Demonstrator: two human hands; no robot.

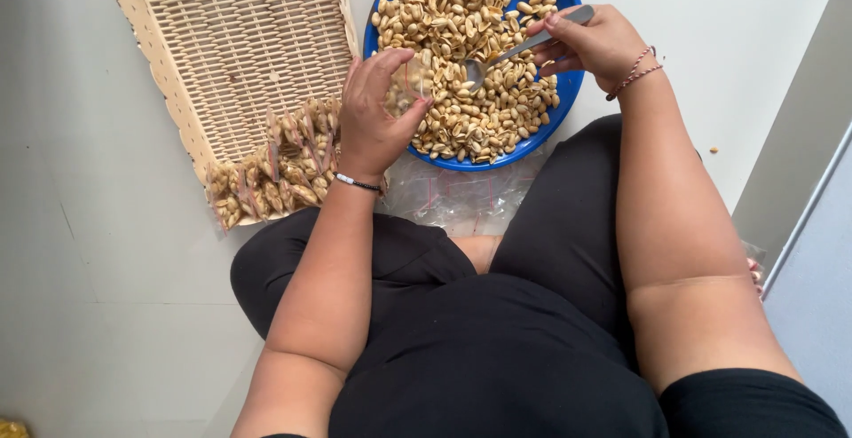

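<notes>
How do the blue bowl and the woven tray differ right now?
The blue bowl is round and heaped with loose peanuts; the woven tray is rectangular and tan, mostly bare, with small filled bags at its near end. Both sit on the pale floor.

The bowl [557, 92] sits on the floor [106, 225] in front of the seated person, with peanuts [479, 56] in it. The wicker tray [177, 74] lies just left of the bowl. Filled packets [280, 167] lie on the tray's near end. Empty plastic bags [461, 198] lie between the bowl and the person's legs, partly under the bowl.
</notes>
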